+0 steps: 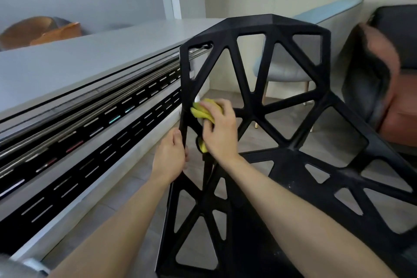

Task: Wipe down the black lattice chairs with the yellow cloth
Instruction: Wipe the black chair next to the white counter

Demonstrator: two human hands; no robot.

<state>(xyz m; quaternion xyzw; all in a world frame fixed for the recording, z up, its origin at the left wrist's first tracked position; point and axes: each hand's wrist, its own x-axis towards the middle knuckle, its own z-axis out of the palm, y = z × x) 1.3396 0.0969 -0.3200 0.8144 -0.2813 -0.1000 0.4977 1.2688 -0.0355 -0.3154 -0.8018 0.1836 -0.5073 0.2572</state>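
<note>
The black lattice chair (279, 29) fills the middle of the view. The left hand (169, 156) curls round the chair's side bar, probably to stop it sliding. At one o'clock from it, the right hand (218, 133) squeezes the bunched yellow cloth (202, 111) against a bar on the chair back's nine o'clock edge, probably so it can rub hard.

On our left we see a long white ledge (90, 52) with a black slotted panel (90, 165) running beneath it, above a grey floor (126, 189). Further back we find a pale blue chair (286, 70) on wooden legs. At right stands a rust-red armchair (397, 124) with a dark cushion (365, 88) on it.
</note>
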